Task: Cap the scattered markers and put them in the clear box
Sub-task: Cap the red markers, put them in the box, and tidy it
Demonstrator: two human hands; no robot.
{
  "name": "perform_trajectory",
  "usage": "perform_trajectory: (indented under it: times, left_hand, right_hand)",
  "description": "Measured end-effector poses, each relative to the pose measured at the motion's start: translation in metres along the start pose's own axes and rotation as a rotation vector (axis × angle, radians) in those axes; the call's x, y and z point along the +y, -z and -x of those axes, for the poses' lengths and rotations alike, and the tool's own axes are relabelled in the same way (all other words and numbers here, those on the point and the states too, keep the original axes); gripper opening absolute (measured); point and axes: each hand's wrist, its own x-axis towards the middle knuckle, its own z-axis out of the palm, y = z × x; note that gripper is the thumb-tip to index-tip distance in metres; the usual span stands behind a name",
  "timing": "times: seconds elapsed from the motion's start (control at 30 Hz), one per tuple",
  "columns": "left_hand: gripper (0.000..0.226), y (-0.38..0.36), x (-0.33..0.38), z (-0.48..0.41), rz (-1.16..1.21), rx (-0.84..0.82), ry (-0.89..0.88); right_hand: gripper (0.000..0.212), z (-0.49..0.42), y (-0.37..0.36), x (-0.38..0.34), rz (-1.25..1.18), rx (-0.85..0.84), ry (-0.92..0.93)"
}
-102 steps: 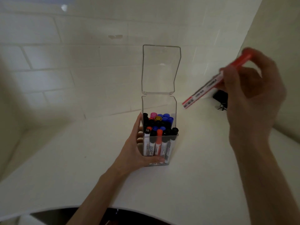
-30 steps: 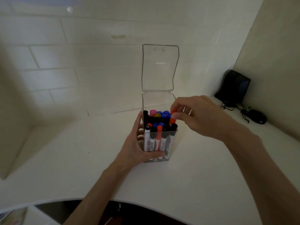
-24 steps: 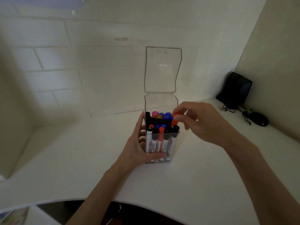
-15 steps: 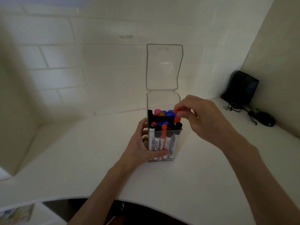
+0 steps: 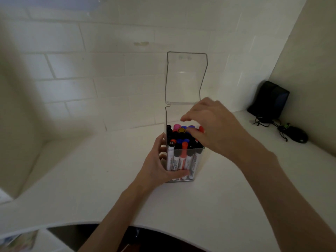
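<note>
Markers (image 5: 179, 160), capped and standing upright, fill the clear box (image 5: 172, 115) at the middle of a white table (image 5: 91, 179). The box's hinged lid (image 5: 185, 77) is swung up and stands open on the far side. The left hand (image 5: 158, 166) grips the box from its left. The thumb lies across the bottom of the near face and the fingers curl round the left wall.

The right hand (image 5: 212, 128) hovers over the right half of the open top, directly above the caps. Its thumb and fingers are loose and parted, with nothing visibly pinched between them. The hand is blurred, so whether a fingertip touches a cap cannot be told. A red-capped marker (image 5: 201, 128) stands in the box's far right corner, just beside the right hand's fingers.

A white tiled wall (image 5: 109, 70) runs along the far side of the table. At the far right, well apart from the box, a black device (image 5: 269, 99) stands in the corner, with a dark computer mouse (image 5: 298, 136) near it on the table.
</note>
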Motion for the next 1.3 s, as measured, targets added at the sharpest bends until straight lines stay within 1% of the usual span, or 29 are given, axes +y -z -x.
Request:
perform_trajectory:
  times: [0.03, 0.1, 0.2, 0.3, 0.47, 0.63, 0.73, 0.8, 0.87, 0.93, 1.0, 1.07, 1.1, 1.17, 1.3]
  left_hand:
    - [0.117, 0.000, 0.000, 0.000, 0.002, 0.001, -0.001]
    - [0.117, -0.001, 0.000, 0.001, 0.005, -0.001, -0.005]
    - [0.116, 0.000, 0.000, 0.001, 0.003, -0.007, -0.008]
    - [0.116, 0.000, 0.000, 0.000, -0.002, -0.014, -0.014]
    - [0.119, -0.001, 0.002, 0.000, -0.015, -0.018, -0.003]
    - [0.119, -0.001, 0.004, 0.000, -0.026, -0.007, -0.015]
    - [0.118, -0.001, 0.002, 0.000, -0.025, -0.003, -0.013]
    - [0.115, 0.001, 0.002, 0.000, -0.022, 0.002, -0.014]
    - [0.113, 0.001, 0.002, 0.000, -0.016, -0.007, -0.015]
    - [0.111, 0.001, 0.002, -0.001, -0.025, -0.012, -0.031]
    - [0.111, 0.001, 0.002, 0.000, -0.027, -0.007, -0.041]
    - [0.112, 0.000, 0.003, 0.000, -0.016, 0.001, -0.043]
    - [0.113, 0.000, 0.002, 0.000, -0.014, 0.001, -0.041]
    - [0.113, 0.000, 0.002, 0.000, -0.013, -0.001, -0.040]
    - [0.114, -0.001, 0.001, 0.000, 0.000, 0.004, -0.016]
  right_hand:
    - [0.027, -0.007, -0.003, -0.003, 0.075, -0.093, 0.004]
    - [0.026, -0.019, -0.004, -0.008, 0.123, -0.224, -0.030]
    - [0.028, -0.031, 0.003, -0.007, 0.072, -0.310, -0.075]
    - [0.026, -0.035, 0.010, -0.003, 0.045, -0.362, -0.051]
    - [0.026, -0.025, 0.012, 0.002, -0.009, -0.319, 0.053]
    - [0.038, -0.021, 0.015, 0.000, 0.040, -0.332, 0.057]
    - [0.036, -0.020, 0.014, 0.000, 0.032, -0.300, 0.068]
    - [0.033, -0.015, 0.010, 0.003, -0.007, -0.250, 0.063]
    - [0.027, -0.004, 0.009, 0.009, -0.142, -0.127, 0.000]
    - [0.019, 0.009, 0.010, 0.014, -0.265, 0.060, -0.063]
    - [0.019, 0.023, 0.010, 0.017, -0.244, 0.160, -0.102]
    - [0.023, 0.032, 0.008, 0.016, -0.229, 0.152, -0.163]
    - [0.024, 0.034, 0.007, 0.015, -0.261, 0.133, -0.199]
    - [0.021, 0.034, 0.002, 0.014, -0.337, 0.107, -0.260]
    - [0.014, 0.027, -0.007, 0.013, -0.422, 0.101, -0.300]
